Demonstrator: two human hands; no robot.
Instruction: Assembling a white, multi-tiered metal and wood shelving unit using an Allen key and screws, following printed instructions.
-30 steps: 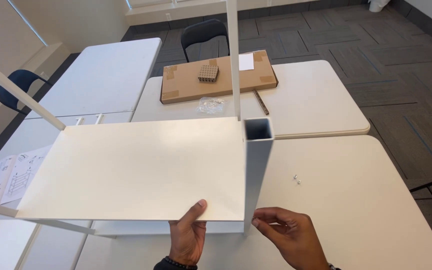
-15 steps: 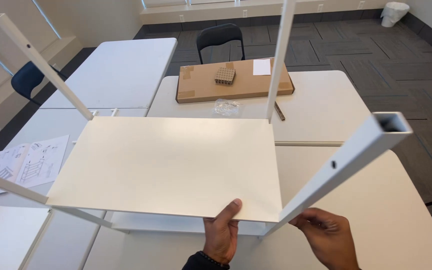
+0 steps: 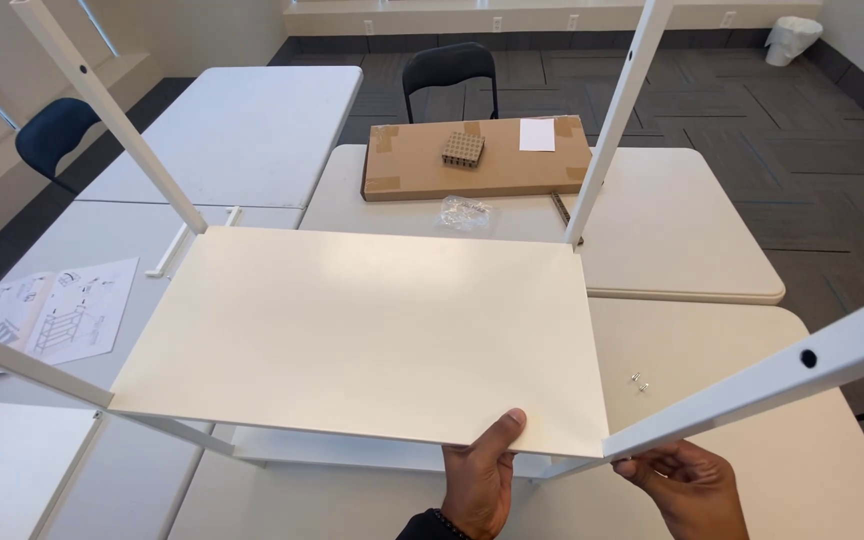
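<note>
A room with dark carpet holds several white desks (image 3: 252, 130) pushed together; a black chair (image 3: 449, 70) and a blue chair (image 3: 52, 135) stand by them, and a white bin (image 3: 790, 38) sits in the far corner. On the far desk lie a flat cardboard box (image 3: 477, 160) and a clear bag of parts (image 3: 465, 213); instruction sheets (image 3: 47, 315) lie at the left, and two small screws (image 3: 639, 381) rest on the near desk.

Since half a second ago the white shelf (image 3: 372, 335) has come nearer and lies flatter, and its near right leg (image 3: 782, 375) has swung lower, now slanting out past the right edge.

The left hand (image 3: 477, 480) reaches up from below, thumb on top of the shelf's near edge, fingers under it, gripping. The right hand (image 3: 687, 485) is palm-up below the leg's base, fingers (image 3: 652, 462) curled round it, just beside the shelf's near right corner.
</note>
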